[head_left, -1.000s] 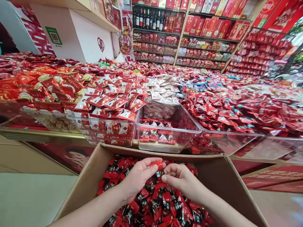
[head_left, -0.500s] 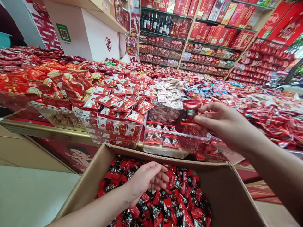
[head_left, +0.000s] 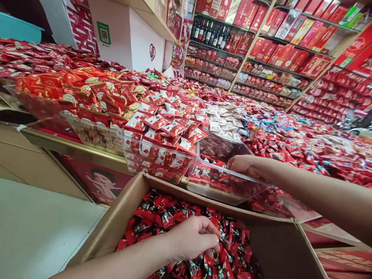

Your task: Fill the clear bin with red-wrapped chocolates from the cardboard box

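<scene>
My right hand (head_left: 241, 164) reaches down into a clear plastic bin (head_left: 215, 192). Its fingers are closed at a red-and-black wrapped candy (head_left: 223, 179), partly hidden by the hand and the bin wall. A layer of the same candies lines the bin's bottom. Below, my left hand (head_left: 200, 238) is over an open cardboard box (head_left: 113, 224) holding a heap of red-and-black wrapped candies (head_left: 165, 217). Its thumb and fingers are curled together close to the heap; whatever is between them is too hidden to make out.
Left of the clear bin stands another clear bin piled with red-and-white packets (head_left: 162, 128). White packets (head_left: 226, 118) lie behind it, and red packets (head_left: 290, 155) spread to the right. A gold-edged counter (head_left: 95, 145) runs behind the box. Shelves hold wine bottles (head_left: 212, 35) and red boxes.
My right hand has lowered a wrapped candy from above the clear bin's edge into it. My left hand has gone from loosely open to curled. The whole view has shifted and tilted.
</scene>
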Motion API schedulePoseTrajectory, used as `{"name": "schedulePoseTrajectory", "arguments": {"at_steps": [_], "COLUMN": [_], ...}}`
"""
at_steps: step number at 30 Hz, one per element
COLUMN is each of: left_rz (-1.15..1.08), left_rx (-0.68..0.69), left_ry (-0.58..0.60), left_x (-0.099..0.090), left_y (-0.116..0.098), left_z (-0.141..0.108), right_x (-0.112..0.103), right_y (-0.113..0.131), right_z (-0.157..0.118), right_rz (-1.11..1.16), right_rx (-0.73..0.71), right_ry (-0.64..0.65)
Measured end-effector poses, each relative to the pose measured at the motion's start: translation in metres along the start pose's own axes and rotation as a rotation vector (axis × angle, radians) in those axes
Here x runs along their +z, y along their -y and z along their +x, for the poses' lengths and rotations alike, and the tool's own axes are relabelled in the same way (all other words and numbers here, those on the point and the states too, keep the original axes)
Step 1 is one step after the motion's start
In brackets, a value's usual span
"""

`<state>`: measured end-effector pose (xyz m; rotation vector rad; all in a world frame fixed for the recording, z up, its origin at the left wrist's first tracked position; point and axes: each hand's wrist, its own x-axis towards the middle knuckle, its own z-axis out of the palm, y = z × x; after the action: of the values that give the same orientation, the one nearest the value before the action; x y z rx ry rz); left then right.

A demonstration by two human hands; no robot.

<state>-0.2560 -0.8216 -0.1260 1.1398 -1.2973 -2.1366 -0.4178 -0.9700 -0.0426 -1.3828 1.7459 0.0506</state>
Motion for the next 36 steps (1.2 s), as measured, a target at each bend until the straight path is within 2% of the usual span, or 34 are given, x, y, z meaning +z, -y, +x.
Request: {"name": "schedulePoseTrajectory", "arguments": {"at_steps": [3, 9, 17, 22, 27, 30, 33, 36], "left_rz": [0.003, 0.053, 0.276, 0.344, 0.386, 0.395, 0.404, 0.42], "left_rx": [-0.019, -0.023, 0.025, 0.026, 0.053, 0.052, 0.035, 0.022], "left_ry": [0.006, 0.026, -0.021, -0.009, -0.005, -0.007, -0.008, -0.01], "left_x": [0.002, 0.002, -0.001, 0.0, -0.002, -0.003, -0.002, -0.002], "left_y": [0.002, 0.012, 0.016, 0.016, 0.019, 0.02, 0.02, 0.018], "left_z": [0.001, 0.005, 0.006, 0.003, 0.002, 0.003, 0.003, 0.003], "right_x": [0.002, 0.005, 0.01, 0.013, 0.013, 0.009, 0.006, 0.007], "right_y": [-0.003, -0.005, 0.002, 0.008, 0.006, 0.01, 0.02, 0.031], "right_z": [0.005, 0.009, -0.01, -0.017, -0.009, -0.005, -0.002, 0.002], "right_rz": [0.056, 0.166, 0.188, 0.09, -0.212, -0.46, -0.677, -0.813], "right_rx": [0.111, 0.164, 0.121, 0.11, -0.031, -0.257, -0.481, -0.6], "right_ry": [0.061, 0.124, 0.174, 0.166, 0.036, -0.047, 0.004, 0.064]}}
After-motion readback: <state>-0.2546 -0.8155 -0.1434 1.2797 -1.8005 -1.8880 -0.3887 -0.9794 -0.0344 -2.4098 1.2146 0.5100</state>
